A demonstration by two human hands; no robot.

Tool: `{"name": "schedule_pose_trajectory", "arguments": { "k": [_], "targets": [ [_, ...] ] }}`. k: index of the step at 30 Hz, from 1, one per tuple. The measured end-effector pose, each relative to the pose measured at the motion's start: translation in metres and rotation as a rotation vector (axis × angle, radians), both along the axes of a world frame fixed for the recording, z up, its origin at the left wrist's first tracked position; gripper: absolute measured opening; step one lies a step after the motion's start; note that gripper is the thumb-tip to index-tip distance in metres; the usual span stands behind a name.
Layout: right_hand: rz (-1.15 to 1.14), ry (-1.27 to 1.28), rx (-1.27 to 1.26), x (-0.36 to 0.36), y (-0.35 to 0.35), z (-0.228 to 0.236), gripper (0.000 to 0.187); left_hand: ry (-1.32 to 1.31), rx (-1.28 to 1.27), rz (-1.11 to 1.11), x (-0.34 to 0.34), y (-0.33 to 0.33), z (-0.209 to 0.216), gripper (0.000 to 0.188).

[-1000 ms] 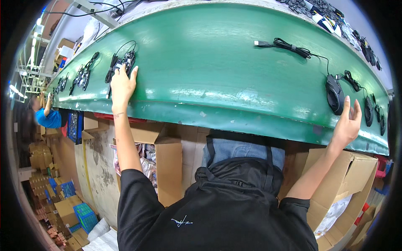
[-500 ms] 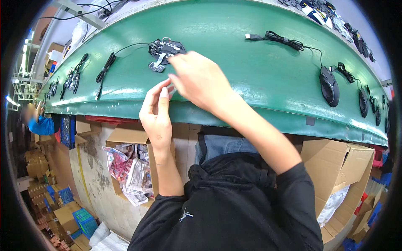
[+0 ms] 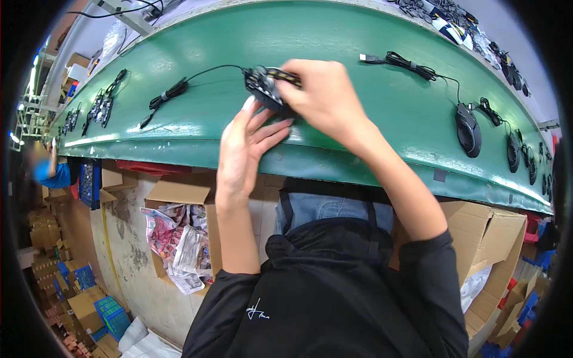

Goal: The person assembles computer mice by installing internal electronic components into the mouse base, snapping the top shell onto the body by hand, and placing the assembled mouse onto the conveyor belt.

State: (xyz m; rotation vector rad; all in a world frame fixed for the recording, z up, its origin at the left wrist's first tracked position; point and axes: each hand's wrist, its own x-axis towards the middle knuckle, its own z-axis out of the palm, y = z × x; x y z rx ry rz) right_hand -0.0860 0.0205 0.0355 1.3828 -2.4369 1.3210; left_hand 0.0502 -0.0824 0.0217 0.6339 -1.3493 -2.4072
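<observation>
- Across the upper view, a green bench (image 3: 334,36) curves; its glossy top probably lets light parts slide
- Below its near edge stand the right carton (image 3: 498,232) and the left carton (image 3: 182,190), apart from both hands
- The right hand (image 3: 291,77) pinches the inner part of the open mouse between thumb and fingers
- The left hand (image 3: 242,146) has its fingers extended at the near edge, fingertips apparently touching; whether it grips, I cannot tell
- Between the hands, over the bench, the open mouse (image 3: 261,98) is tilted; it looks light, with a stiff, perhaps slick shell, and its exposed innards seem fragile, so the outer rim is the better hold
- To the right, well apart, lies a closed mouse (image 3: 468,131); far left, more open boards (image 3: 100,108)
- The bundled cable (image 3: 170,95) trails left from the open mouse; bendy, it could tug or snag
- A silver plug (image 3: 371,58) lies beyond the right hand, out of the way
</observation>
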Motion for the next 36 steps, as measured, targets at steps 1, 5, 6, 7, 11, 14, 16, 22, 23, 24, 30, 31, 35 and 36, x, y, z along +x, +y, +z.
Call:
{"name": "schedule_pose_trajectory", "arguments": {
  "k": [1, 5, 6, 7, 11, 14, 16, 22, 23, 24, 30, 31, 35, 36],
  "targets": [
    [0.026, -0.212, -0.105, 0.003, 0.019, 0.003, 0.019, 0.106, 0.052, -0.081, -0.009, 0.007, 0.0, 0.048],
    [-0.005, -0.948, -0.434, 0.036, 0.067, 0.005, 0.024, 0.223, 0.123, -0.022, -0.037, 0.046, -0.008, 0.048],
    [-0.018, -1.021, -0.467, 0.04, 0.074, 0.006, 0.023, 0.284, 0.2, -0.074, -0.038, 0.051, -0.012, 0.048],
    [-0.029, -1.094, -0.501, 0.042, 0.08, 0.005, 0.023, 0.344, 0.275, -0.124, -0.038, 0.054, -0.015, 0.049],
    [-0.3, -0.49, -0.357, 0.042, 0.094, -0.017, 0.024, 0.34, 0.24, -0.143, -0.041, 0.069, -0.017, 0.056],
    [-0.401, -0.478, -0.337, 0.049, 0.089, -0.008, 0.022, 0.368, 0.038, -0.211, -0.037, 0.066, -0.02, 0.059],
    [-0.415, -0.583, -0.361, 0.048, 0.091, -0.009, 0.021, 0.373, -0.001, -0.187, -0.035, 0.07, -0.026, 0.063],
    [-0.298, -0.707, -0.391, 0.049, 0.103, -0.009, 0.026, 0.435, -0.042, -0.094, -0.035, 0.071, -0.027, 0.08],
    [-0.276, -0.72, -0.366, 0.051, 0.104, -0.005, 0.025, 0.429, -0.039, -0.093, -0.036, 0.071, -0.026, 0.08],
    [-0.272, -0.643, -0.374, 0.055, 0.103, -0.004, 0.024, 0.446, -0.041, -0.103, -0.036, 0.071, -0.026, 0.08],
    [-0.26, -0.557, -0.437, 0.068, 0.098, -0.013, 0.023, 0.491, -0.05, -0.147, -0.034, 0.068, -0.029, 0.08],
    [-0.27, -0.562, -0.471, 0.069, 0.098, -0.015, 0.024, 0.495, -0.059, -0.151, -0.035, 0.068, -0.03, 0.08],
    [-0.275, -0.506, -0.42, 0.069, 0.095, -0.012, 0.023, 0.479, -0.061, -0.149, -0.035, 0.067, -0.029, 0.078],
    [-0.289, -0.445, -0.387, 0.069, 0.095, -0.012, 0.022, 0.481, -0.058, -0.149, -0.035, 0.067, -0.028, 0.078]
  ]
}}
